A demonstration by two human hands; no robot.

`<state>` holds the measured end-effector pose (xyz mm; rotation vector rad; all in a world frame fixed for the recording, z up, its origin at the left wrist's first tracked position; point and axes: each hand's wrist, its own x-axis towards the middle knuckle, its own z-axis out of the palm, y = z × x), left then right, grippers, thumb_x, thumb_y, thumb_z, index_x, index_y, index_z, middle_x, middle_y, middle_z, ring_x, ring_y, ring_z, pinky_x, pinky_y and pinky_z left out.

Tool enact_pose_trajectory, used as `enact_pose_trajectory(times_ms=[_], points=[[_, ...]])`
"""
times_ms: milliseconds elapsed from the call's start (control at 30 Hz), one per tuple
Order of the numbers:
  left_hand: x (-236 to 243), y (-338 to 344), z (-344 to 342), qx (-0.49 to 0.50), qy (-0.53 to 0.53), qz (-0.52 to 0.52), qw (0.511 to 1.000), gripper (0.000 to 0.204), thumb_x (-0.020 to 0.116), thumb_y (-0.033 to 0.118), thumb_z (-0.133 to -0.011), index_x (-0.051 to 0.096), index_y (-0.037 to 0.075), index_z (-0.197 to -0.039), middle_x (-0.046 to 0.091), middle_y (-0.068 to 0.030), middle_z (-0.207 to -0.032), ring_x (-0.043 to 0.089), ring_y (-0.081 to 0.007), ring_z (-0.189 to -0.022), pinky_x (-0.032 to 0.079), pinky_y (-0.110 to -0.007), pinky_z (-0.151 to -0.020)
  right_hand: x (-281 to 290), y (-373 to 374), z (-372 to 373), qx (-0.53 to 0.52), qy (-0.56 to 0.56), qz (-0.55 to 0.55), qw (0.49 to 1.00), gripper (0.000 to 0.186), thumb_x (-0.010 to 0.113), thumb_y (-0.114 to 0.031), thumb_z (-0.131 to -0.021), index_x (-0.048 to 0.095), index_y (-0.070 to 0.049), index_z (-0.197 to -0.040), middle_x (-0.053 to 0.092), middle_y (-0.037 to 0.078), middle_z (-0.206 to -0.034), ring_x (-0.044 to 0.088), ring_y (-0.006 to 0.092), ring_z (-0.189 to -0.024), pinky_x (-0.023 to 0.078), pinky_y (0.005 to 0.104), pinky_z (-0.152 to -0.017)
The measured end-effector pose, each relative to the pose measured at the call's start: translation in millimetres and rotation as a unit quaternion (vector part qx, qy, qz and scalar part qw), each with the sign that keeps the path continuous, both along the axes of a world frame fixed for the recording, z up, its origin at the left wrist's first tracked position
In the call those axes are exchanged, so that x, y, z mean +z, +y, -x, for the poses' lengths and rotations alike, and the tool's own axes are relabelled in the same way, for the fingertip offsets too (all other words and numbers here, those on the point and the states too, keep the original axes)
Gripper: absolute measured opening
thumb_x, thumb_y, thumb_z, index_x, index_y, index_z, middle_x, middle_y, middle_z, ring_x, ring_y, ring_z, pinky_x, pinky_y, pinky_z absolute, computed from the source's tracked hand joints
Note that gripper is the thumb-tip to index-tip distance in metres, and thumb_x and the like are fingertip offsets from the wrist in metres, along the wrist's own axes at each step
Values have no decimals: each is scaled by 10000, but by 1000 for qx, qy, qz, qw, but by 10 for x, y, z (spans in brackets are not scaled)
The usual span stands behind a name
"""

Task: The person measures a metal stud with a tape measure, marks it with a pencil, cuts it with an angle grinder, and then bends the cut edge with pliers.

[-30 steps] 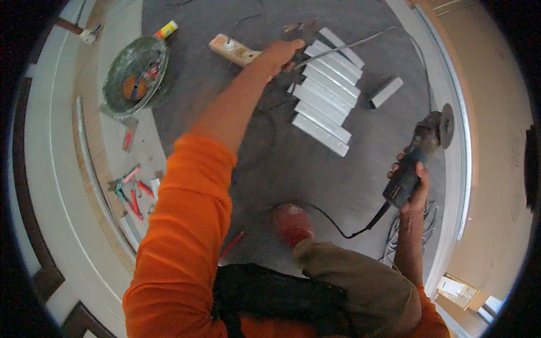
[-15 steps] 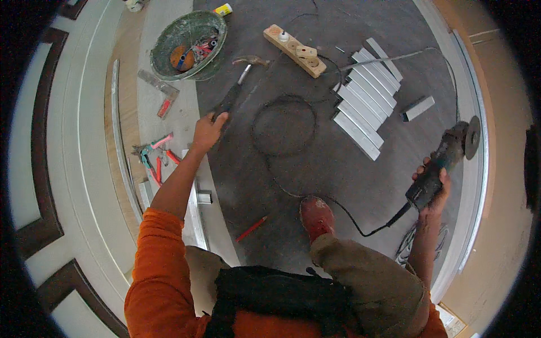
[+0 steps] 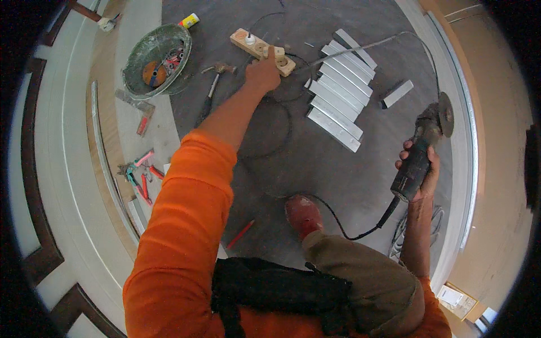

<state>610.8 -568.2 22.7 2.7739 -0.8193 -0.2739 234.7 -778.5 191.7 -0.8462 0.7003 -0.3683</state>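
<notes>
My left hand (image 3: 263, 76) reaches to the wooden-coloured power strip (image 3: 241, 38), index finger stretched onto the cream plug (image 3: 278, 51) in its middle. The thumb sits apart, and the hand appears to hold nothing; its other fingers are partly hidden. A white plug (image 3: 250, 40) sits in the strip's far left end. On the right, my right hand (image 3: 431, 169) is wrapped round the dark body of an angle grinder (image 3: 416, 155), its disc pointing away from me. The grinder's cord loops down past my red shoe (image 3: 303, 216). A claw hammer (image 3: 213, 87) lies on the floor left of my left forearm.
Cut metal profiles (image 3: 341, 90) lie side by side right of the strip, with a short piece (image 3: 398, 94) apart. A green bucket (image 3: 131, 63) of tools stands far left. Pliers and snips (image 3: 139, 174) lie at left, a red pencil (image 3: 240, 234) near me. Cables cross the floor.
My left hand has let go of the hammer, now on the floor, and moved right to the power strip. My right hand still grips the grinder. The view has shifted slightly.
</notes>
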Motion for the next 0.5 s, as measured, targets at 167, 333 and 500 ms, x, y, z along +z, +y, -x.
enact_pose_trajectory(times_ms=[167,333,500], points=[[-203,-135,-107,-21,-18,-77,997,802,637,203,-893,247,-12,-1560,709,-180,-1104,706,-346,-997,556,-479,-815,-141,-124,-51,-6,45,-11,999,483,681,-382,-893,553,-17,-1183,651,130,-1010,674,259,-831,588,419,-699],[-174,-228,-104,-51,-35,-91,994,781,600,227,-926,223,-41,-1555,734,-144,-993,721,-303,-932,564,-430,-783,-80,-233,-154,-14,34,-9,999,491,667,-375,-913,535,2,-1199,631,134,-1003,646,241,-830,570,383,-700],[-259,-150,-206,-44,-37,-56,997,680,586,188,-911,334,3,-1515,717,-194,-1118,717,-340,-992,557,-492,-801,-38,-277,-401,-28,90,24,995,462,713,-397,-871,597,-5,-1085,668,125,-925,681,270,-788,594,417,-695]])
